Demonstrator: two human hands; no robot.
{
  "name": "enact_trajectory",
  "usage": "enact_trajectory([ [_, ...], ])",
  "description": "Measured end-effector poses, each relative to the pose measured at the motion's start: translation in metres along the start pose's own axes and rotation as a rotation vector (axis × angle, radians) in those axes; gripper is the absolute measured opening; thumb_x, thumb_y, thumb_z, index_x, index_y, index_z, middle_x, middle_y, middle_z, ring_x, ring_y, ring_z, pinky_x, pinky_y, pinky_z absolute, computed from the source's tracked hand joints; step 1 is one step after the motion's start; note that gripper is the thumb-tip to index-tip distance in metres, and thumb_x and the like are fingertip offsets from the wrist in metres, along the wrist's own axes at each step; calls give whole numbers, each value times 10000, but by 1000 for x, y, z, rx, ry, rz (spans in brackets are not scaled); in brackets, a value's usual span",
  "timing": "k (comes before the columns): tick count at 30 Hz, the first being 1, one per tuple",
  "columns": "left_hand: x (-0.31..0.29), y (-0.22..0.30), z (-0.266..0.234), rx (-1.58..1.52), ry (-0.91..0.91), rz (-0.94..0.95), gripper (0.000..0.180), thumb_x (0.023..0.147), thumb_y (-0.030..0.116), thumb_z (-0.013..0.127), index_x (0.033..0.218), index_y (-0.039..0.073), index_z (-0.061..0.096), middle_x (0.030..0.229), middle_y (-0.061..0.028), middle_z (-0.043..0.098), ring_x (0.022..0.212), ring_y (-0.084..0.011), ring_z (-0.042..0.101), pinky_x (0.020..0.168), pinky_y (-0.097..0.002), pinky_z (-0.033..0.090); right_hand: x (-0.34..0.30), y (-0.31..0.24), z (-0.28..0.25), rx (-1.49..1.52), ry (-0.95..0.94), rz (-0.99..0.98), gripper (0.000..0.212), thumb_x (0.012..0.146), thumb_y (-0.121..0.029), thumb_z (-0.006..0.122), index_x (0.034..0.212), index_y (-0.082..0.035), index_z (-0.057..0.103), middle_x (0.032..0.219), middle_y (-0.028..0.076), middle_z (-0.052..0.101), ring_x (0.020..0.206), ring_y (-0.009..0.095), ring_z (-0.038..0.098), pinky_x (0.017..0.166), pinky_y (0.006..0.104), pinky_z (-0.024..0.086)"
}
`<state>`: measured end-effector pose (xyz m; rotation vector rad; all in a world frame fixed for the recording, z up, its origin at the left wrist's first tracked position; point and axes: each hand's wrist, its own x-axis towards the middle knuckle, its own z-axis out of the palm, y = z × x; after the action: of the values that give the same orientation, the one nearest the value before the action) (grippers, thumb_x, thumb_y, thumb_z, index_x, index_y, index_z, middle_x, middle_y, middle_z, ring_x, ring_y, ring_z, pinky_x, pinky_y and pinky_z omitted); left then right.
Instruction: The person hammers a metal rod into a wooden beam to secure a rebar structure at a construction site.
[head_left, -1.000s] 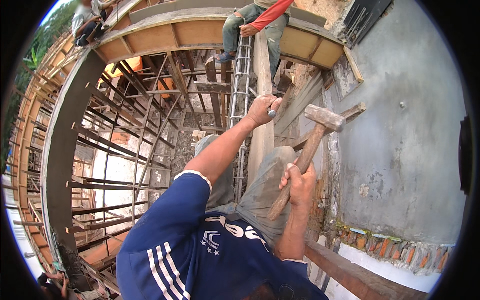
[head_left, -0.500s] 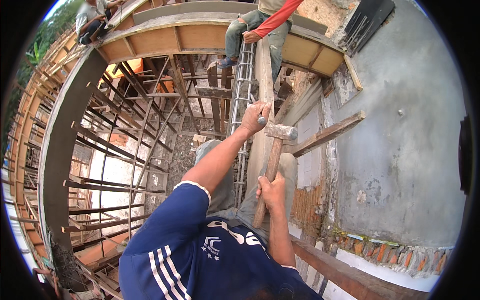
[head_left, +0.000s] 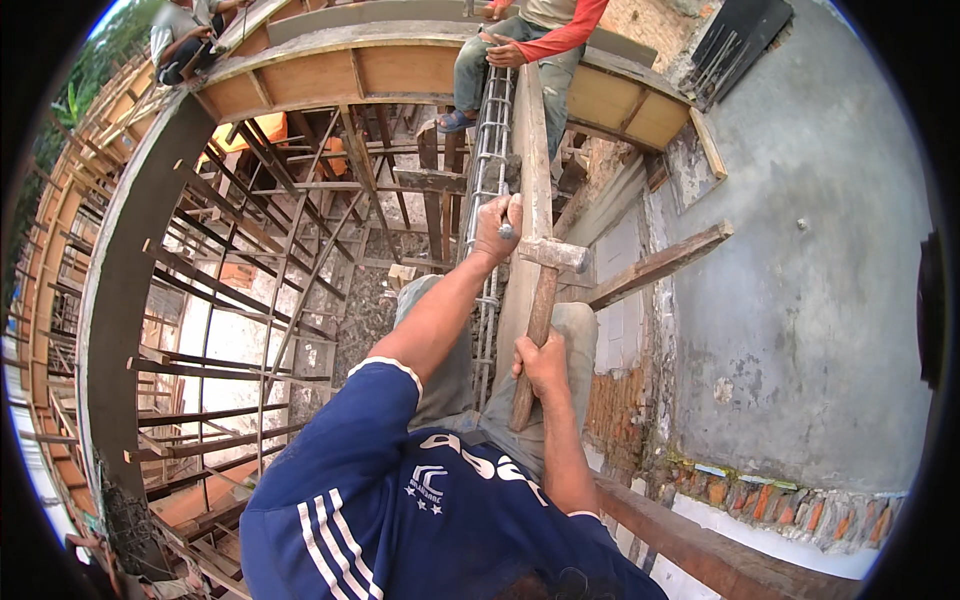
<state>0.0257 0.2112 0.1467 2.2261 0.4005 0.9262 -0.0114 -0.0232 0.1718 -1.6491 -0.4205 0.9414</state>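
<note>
My left hand (head_left: 494, 234) is closed round a short metal rod (head_left: 506, 231), whose round end shows; its other end is mostly hidden by the fist. It is over the rebar cage (head_left: 488, 150), beside the long wooden plank (head_left: 535, 150). My right hand (head_left: 543, 362) grips the wooden handle (head_left: 541, 305) of a hammer. The heavy, blocky hammer head (head_left: 555, 254) is up above the plank, close to the right of my left fist. The handle's lower end sticks out below my right hand, over my lap.
A co-worker in red sleeves (head_left: 565, 35) sits on the curved formwork beam (head_left: 410, 72) at the far end. Left lies a drop with wooden props (head_left: 220, 370) and a concrete beam (head_left: 125, 250). A timber (head_left: 660, 265) juts toward the grey wall (head_left: 800, 300).
My left fist with the rod has shifted slightly left. The hammer has moved a little left and its handle stands more upright. The co-worker's hand has risen off the rebar.
</note>
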Motion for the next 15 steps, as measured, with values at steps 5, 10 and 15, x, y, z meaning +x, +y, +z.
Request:
enact_trajectory([
  [5,-54,-15,9,-51,-88,75,301,978,214,522,780,-4,584,810,-217,605,888,-411,585,814,-485,463,-30,49,-8,211,167,129,129,831,-47,567,916,-19,473,648,71,537,455,155,532,404,318,476],
  [10,-40,-10,10,-28,-108,48,330,981,224,530,755,-15,544,784,-206,560,856,-407,565,788,-482,461,-37,49,-36,450,147,85,122,834,-42,566,913,-20,474,650,65,527,461,151,524,396,328,471],
  [15,-32,14,19,65,-225,141,375,1020,260,462,772,-3,560,796,-189,563,851,-393,569,784,-470,458,-37,50,-59,569,100,118,125,831,-49,574,906,-19,479,665,57,525,477,147,530,401,323,478],
])
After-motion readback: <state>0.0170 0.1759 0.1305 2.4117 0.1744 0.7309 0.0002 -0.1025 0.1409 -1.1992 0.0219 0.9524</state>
